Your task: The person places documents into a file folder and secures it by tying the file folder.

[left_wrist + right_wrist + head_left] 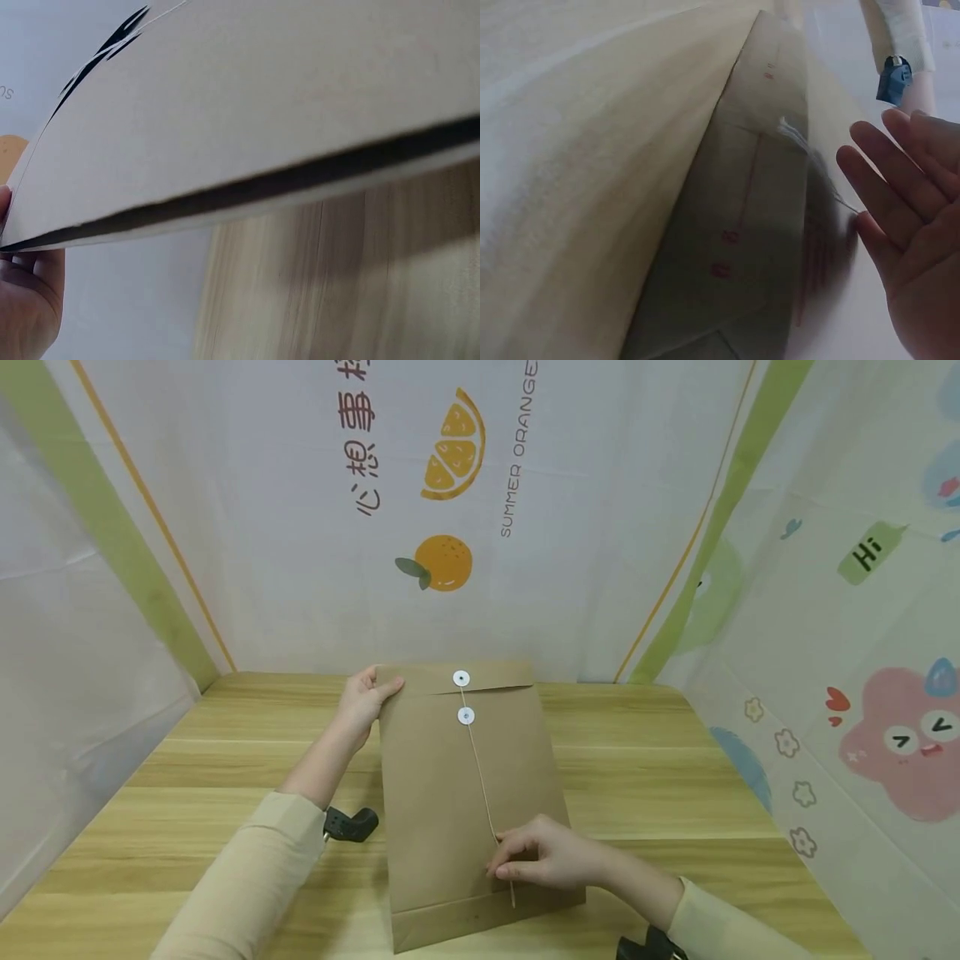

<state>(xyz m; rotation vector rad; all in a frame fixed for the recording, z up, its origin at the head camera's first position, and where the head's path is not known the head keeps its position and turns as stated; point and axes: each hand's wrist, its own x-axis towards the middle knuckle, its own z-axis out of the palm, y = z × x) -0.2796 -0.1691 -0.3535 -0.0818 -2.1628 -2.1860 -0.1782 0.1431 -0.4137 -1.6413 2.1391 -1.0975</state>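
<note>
A brown kraft-paper string-tie envelope (427, 793) leans up from the table in the head view, flap folded down at its top. One white button (461, 678) sits on the flap, another white button (466, 716) just below. My left hand (363, 702) grips the upper left corner, thumb on the front; its fingers lie behind the paper. A thin string (480, 768) runs from the buttons down to my right hand (540, 856), which pinches it low on the envelope. The string's loose end hangs below those fingers. In the left wrist view, the envelope's side (262, 112) bulges outward.
The wood-grain table (637, 777) extends to both sides. White printed cloth (570, 593) hangs behind it and along the sides. Black wrist devices show beside the left sleeve (255, 868) and the right sleeve (720, 927). Red print (731, 240) marks the envelope's bottom.
</note>
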